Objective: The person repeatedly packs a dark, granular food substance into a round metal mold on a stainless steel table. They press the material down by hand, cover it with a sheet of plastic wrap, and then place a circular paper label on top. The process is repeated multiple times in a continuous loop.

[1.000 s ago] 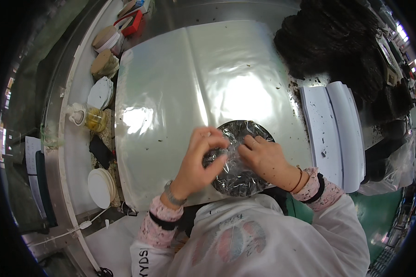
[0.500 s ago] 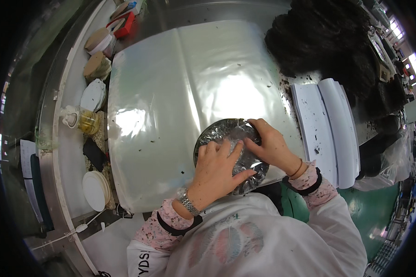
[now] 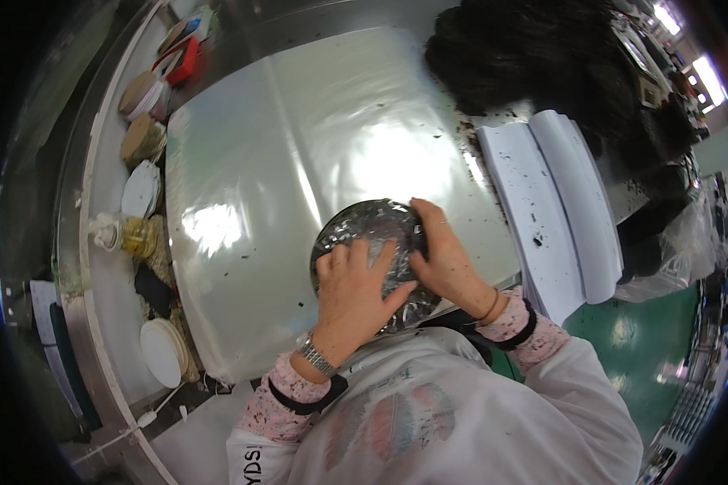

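A round dark shape covered in shiny, crinkled clear plastic film (image 3: 362, 222) lies at the near edge of the table, close to my body. Flat on top of the film rests my left hand (image 3: 352, 283), its fingers spread and the thumb stretched out to the right. My right hand (image 3: 441, 257) holds the right side of the round shape, with the thumb on top and the fingers along the rim. What lies under the film cannot be made out, and my hands hide part of it.
A large clear plastic sheet (image 3: 251, 129) covers the table. Dark hair-like bundles (image 3: 526, 48) lie at the far right, near white paper (image 3: 534, 210) with dark scraps. Along the left stand a bottle of yellow liquid (image 3: 137, 236), white discs (image 3: 163, 352) and a red box (image 3: 179, 61).
The view has turned slightly, so everything sits further left. My left fingers have spread more over the film, and my right hand stays at the rim.
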A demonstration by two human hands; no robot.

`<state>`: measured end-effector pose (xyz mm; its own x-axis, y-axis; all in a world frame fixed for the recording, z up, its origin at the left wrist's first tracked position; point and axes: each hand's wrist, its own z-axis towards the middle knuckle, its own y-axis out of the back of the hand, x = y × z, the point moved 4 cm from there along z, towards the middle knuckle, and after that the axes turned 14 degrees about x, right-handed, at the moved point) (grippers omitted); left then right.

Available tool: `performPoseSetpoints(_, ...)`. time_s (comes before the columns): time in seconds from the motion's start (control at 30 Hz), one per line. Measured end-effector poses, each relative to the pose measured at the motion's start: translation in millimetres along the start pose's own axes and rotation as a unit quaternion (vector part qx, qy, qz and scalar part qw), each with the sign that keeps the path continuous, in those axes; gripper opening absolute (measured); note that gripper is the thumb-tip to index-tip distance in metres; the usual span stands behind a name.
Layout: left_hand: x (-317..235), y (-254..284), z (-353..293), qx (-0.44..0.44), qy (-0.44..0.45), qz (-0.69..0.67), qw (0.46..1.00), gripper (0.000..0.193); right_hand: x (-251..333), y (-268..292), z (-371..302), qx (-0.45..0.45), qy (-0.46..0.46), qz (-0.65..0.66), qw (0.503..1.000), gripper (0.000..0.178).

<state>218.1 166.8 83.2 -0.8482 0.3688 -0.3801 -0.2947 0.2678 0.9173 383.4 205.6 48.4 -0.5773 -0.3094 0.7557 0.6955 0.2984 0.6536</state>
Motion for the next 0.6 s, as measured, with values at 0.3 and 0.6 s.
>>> performPoseSetpoints(0.3, -4, 1, -3, -0.010, -0.006, 0.012, 1.000, 0.056, -205, 229, -121, -0.229, -0.201, -0.331, 0.893, 0.058)
performPoseSetpoints(0.6, -8, 4, -2, 0.004, -0.002, 0.005, 1.000, 0.059, -256, 209, -109, -0.074, -0.349, -0.069, 0.932, 0.062)
